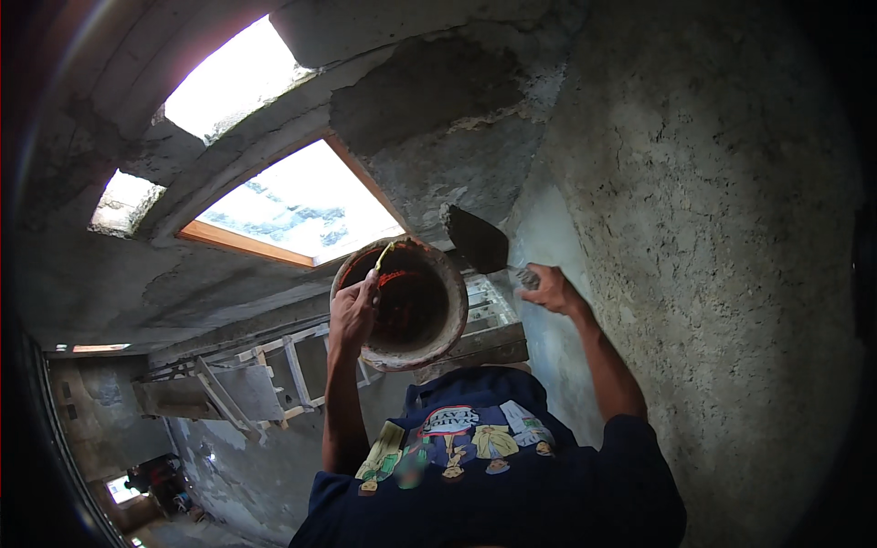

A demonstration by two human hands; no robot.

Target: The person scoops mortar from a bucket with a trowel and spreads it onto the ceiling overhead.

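My left hand (353, 312) is closed on the handle of a round bucket (454, 320), at the bucket's left side. A short yellow strip, part of that handle, sticks up past my fingers over the rim. The bucket's rim is crusted grey, and its inside is dark with a reddish tint; how full it is I cannot tell. My right hand (552, 290) grips a pointing trowel (478, 240) by its mortar-caked handle. The trowel's dark blade points up and left, beyond the bucket's right rim, with grey mortar at its tip.
A rough grey plastered wall (713, 228) rises close on my right. Ahead, the wall holds a wood-framed window opening (301, 205) and smaller openings. Wooden boards and a ladder-like frame (297, 373) lie lower left. A wooden plank (484, 349) sits below the bucket.
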